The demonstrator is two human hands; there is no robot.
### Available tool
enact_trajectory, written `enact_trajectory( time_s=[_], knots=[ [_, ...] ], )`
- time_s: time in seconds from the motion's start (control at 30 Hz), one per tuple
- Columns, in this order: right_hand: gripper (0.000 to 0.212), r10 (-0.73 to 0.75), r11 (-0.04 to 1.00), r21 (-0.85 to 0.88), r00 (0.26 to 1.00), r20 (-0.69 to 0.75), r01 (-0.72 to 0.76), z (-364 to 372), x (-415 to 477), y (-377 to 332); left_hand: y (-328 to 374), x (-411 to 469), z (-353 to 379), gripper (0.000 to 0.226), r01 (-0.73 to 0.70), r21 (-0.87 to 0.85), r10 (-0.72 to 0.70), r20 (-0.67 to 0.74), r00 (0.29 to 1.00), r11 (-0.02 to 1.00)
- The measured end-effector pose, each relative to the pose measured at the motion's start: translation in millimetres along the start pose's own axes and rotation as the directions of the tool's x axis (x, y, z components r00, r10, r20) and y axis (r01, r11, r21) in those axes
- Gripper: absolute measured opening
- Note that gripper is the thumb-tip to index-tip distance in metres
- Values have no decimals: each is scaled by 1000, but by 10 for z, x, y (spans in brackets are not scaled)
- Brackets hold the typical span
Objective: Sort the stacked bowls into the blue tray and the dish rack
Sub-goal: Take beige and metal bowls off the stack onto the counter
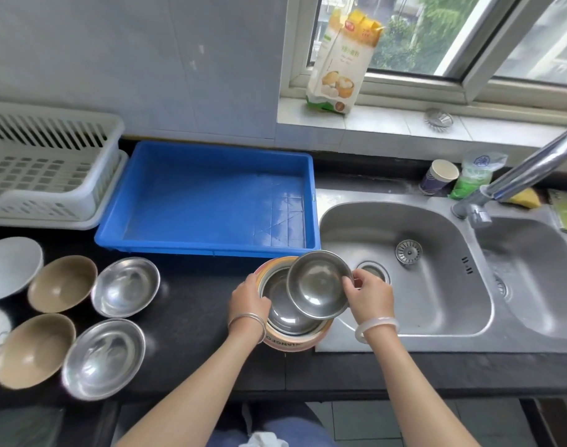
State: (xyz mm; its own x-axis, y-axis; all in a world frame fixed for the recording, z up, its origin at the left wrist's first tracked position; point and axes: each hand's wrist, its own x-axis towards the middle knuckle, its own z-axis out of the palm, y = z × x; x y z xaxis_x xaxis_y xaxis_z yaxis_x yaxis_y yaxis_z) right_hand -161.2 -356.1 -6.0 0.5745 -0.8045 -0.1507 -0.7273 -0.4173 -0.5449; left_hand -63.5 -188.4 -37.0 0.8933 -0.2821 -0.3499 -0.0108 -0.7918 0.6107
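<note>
A stack of bowls (287, 319) stands on the black counter just left of the sink: steel bowls nested in an orange-rimmed outer bowl. My left hand (248, 301) grips the stack's left rim. My right hand (370, 295) pinches the right edge of a small steel bowl (317, 285), held tilted above the stack. The blue tray (208, 243) lies behind the stack with nothing in it. At the far left stands the white dish rack (50, 169), also holding nothing.
Two steel bowls (125, 287) (103, 358), two tan bowls (62, 283) (33, 350) and white dishes (8, 269) sit on the counter at left. A double steel sink (404, 262) with a faucet (527, 172) lies to the right; a paper cup (438, 177) and a flour bag (340, 62) stand behind.
</note>
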Motion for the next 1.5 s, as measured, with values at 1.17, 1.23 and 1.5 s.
enact_trajectory(
  time_s=[1.17,1.23,1.5],
  knots=[
    [18,-39,991,124,999,-12,40,-185,108,-11,266,80,-113,9,-157,82,170,-184,968,984],
    [18,-49,989,140,999,3,48,-219,134,-37,288,80,-172,9,-149,39,154,-190,970,988],
    [9,-120,947,311,987,108,81,-299,254,-331,154,30,-592,8,-93,-154,38,-324,945,984]
  ],
)
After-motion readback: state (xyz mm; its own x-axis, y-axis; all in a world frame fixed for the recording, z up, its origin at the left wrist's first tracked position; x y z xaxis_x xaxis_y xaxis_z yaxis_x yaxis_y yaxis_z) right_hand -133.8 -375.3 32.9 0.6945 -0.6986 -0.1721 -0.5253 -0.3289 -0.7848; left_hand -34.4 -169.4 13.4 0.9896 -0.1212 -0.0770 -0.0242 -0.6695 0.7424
